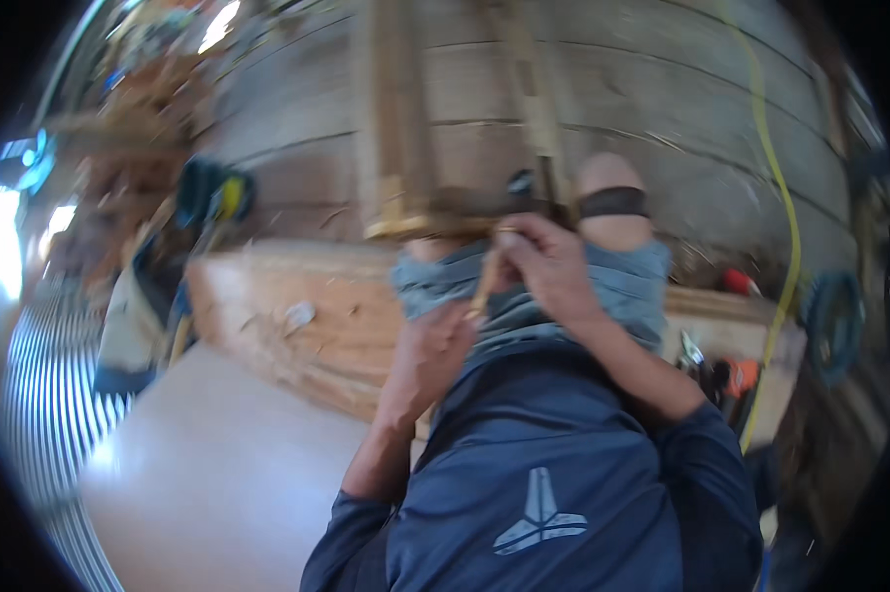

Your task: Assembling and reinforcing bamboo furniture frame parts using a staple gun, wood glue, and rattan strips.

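Note:
Above my lap, both hands are closed on a thin, light-brown strip [485,284] that looks like wood; motion blur hides its detail. My left hand [435,340] grips its lower end. My right hand [555,266] pinches it near the upper end, thumb against fingers, higher and to the right. Just beyond my hands, a long wooden beam [395,118] with a pale end reaches away from my knees. A narrower wooden piece [534,94] runs alongside it. Between the two lies a small dark object [521,182], too blurred to name.
I sit on a rough wooden plank [297,306]. A pale board [228,464] lies at lower left. At right are an orange-and-black tool [739,377], a red object [739,282], a dark green coil [834,326] and a yellow cord [785,197] across the plank floor [652,79].

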A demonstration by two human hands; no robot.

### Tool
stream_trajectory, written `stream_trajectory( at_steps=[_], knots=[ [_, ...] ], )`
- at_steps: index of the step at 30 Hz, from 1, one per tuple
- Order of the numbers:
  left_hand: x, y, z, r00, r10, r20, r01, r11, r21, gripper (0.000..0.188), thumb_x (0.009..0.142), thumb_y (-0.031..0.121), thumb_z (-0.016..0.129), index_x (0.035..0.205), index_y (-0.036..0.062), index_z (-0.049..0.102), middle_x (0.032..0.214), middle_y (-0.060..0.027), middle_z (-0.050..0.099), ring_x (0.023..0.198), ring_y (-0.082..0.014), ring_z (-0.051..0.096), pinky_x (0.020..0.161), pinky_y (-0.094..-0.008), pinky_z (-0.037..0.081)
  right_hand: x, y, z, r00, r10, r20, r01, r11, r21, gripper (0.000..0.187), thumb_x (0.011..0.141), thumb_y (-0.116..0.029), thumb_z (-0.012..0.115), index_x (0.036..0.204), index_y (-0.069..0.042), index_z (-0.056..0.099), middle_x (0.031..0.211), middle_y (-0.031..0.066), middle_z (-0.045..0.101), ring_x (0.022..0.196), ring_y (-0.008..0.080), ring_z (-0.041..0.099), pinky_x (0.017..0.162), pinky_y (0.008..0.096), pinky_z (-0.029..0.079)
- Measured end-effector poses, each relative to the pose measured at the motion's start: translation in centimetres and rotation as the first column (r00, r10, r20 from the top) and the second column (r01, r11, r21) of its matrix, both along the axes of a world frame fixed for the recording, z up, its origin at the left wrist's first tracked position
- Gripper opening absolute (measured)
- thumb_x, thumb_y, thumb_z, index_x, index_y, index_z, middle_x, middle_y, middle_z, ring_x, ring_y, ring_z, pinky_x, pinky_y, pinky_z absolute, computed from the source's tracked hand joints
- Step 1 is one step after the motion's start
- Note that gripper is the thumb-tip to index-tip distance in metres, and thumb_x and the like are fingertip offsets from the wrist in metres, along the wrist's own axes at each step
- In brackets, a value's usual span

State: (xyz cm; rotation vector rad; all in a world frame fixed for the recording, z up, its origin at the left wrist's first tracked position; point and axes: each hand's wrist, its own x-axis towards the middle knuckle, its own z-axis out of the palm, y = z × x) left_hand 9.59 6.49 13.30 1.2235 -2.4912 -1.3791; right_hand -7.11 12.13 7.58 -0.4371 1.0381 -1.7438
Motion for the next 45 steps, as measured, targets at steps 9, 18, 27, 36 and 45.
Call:
stream_trajectory(
  at_steps=[9, 18, 27, 36, 45],
  knots=[
    [-4.7, -1.4, -1.0, 0.947, -0.322, -0.024, 0.319, 0.945, -0.076, 0.011, 0.082, 0.013, 0.064, 0.084, 0.0029, 0.06, 0.066, -0.0091, 0.059, 0.053, -0.014, 0.055, 0.052, -0.028, 0.044, -2.1, 5.3, 1.0, 0.879, -0.249, 0.407, 0.232, 0.968, 0.093, 0.019, 0.091, -0.021, 0.053, 0.085, -0.003, 0.056, 0.067, 0.0077, 0.062, 0.05, 0.0136, 0.06, 0.045, 0.025, 0.051],
    [-7.8, 1.5, -1.4, 0.946, -0.32, 0.055, 0.294, 0.917, 0.269, 0.017, 0.089, 0.019, 0.057, 0.091, 0.0031, 0.063, 0.059, 0.0019, 0.052, 0.055, -0.0053, 0.046, 0.05, -0.0233, 0.039, -3.7, 9.3, -1.4, 0.856, -0.458, 0.239, 0.406, 0.882, 0.239, 0.017, 0.09, -0.018, 0.055, 0.09, -0.001, 0.057, 0.067, 0.0082, 0.061, 0.052, 0.0126, 0.059, 0.046, 0.024, 0.05],
    [-10.9, 5.4, -2.9, 0.953, -0.301, 0.025, 0.258, 0.855, 0.45, 0.015, 0.091, 0.01, 0.05, 0.1, 0.0006, 0.058, 0.066, 0.0019, 0.053, 0.051, -0.0021, 0.043, 0.046, -0.0167, 0.033, -7.0, 21.8, -4.5, 0.765, -0.591, -0.258, 0.645, 0.697, 0.314, 0.018, 0.091, -0.014, 0.051, 0.098, 0.0, 0.059, 0.071, 0.0032, 0.06, 0.059, 0.0089, 0.056, 0.056, 0.0222, 0.046],
    [-13.5, 2.3, -3.3, 0.954, 0.088, -0.285, 0.142, 0.705, 0.695, 0.024, 0.091, 0.022, 0.051, 0.093, -0.0009, 0.058, 0.068, -0.0014, 0.048, 0.043, -0.0047, 0.037, 0.038, -0.0153, 0.029, -1.0, 33.8, -11.9, 0.558, -0.405, -0.724, 0.785, -0.024, 0.619, 0.021, 0.085, -0.021, 0.058, 0.094, -0.002, 0.062, 0.069, 0.0112, 0.06, 0.063, 0.0186, 0.06, 0.061, 0.0323, 0.047],
    [-12.1, 1.5, -5.2, 0.933, 0.046, -0.357, 0.244, 0.65, 0.72, 0.018, 0.092, 0.018, 0.052, 0.099, 0.0007, 0.055, 0.072, -0.0049, 0.051, 0.042, -0.0053, 0.037, 0.037, -0.0148, 0.03, 2.4, 33.7, -12.2, 0.329, 0.043, -0.943, 0.937, -0.14, 0.32, 0.026, 0.075, -0.009, 0.063, 0.1, -0.004, 0.057, 0.096, 0.0145, 0.059, 0.093, 0.0324, 0.055, 0.083, 0.0417, 0.043]
  ],
)
